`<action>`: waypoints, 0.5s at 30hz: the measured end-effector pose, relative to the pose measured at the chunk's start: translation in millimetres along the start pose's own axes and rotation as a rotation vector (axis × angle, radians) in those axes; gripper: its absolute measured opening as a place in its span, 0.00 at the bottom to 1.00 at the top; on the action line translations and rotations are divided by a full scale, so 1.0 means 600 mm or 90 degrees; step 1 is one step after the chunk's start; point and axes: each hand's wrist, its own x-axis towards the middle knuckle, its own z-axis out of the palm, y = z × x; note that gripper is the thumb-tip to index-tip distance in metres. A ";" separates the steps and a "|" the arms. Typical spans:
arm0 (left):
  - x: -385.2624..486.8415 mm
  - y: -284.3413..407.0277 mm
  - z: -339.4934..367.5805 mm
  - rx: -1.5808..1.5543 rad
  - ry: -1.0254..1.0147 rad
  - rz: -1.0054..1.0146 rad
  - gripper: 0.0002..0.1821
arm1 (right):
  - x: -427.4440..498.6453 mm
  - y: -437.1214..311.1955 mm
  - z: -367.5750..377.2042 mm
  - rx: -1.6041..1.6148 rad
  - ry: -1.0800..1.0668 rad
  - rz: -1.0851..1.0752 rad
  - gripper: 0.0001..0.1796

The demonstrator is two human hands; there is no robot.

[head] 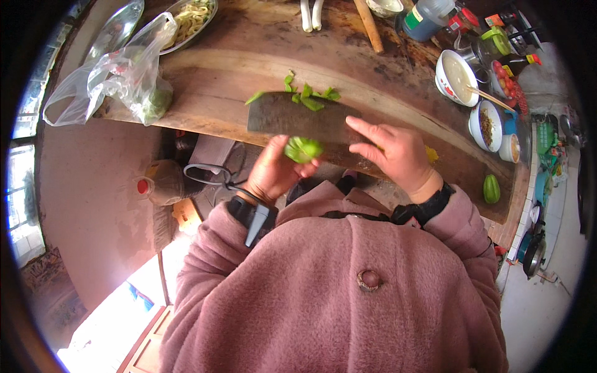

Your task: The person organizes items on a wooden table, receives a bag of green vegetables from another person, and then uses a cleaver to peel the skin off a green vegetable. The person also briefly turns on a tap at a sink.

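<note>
My left hand holds a green vegetable, blurred, in front of the wooden worktop's near edge. Just above it is the broad dark blade of a cleaver. My right hand grips the cleaver at its right end, with the index finger stretched along the blade; the handle is hidden by the hand. Several green pieces lie on the worktop along the blade's far edge. A whole ridged green vegetable rests near the worktop's right end.
A clear plastic bag and a plate of noodles are at the left. White stalks and a wooden rolling pin lie at the far side. Bowls, one with chopsticks, and bottles crowd the right.
</note>
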 end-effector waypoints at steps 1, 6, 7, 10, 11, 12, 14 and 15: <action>0.003 -0.006 0.005 0.019 -0.122 -0.011 0.37 | 0.008 0.005 0.004 0.050 0.023 0.019 0.24; 0.004 0.013 0.007 -0.053 -0.024 0.051 0.41 | 0.006 0.034 -0.001 0.127 0.103 -0.025 0.23; 0.002 0.019 0.005 -0.054 -0.050 0.066 0.41 | 0.001 0.038 -0.001 0.124 0.089 -0.001 0.23; -0.005 0.031 -0.001 -0.095 -0.078 0.096 0.35 | -0.015 0.056 0.001 0.064 0.076 0.061 0.23; -0.008 0.033 -0.002 -0.076 -0.059 0.110 0.35 | -0.018 0.063 0.006 0.037 0.074 0.072 0.23; -0.012 0.037 -0.003 -0.057 -0.041 0.124 0.34 | -0.022 0.071 0.009 0.009 0.073 0.085 0.23; -0.016 0.045 -0.005 -0.013 -0.035 0.160 0.31 | -0.029 0.090 0.014 -0.051 0.059 0.123 0.22; -0.018 0.050 -0.005 0.038 -0.016 0.169 0.30 | -0.032 0.098 0.017 -0.079 0.045 0.146 0.21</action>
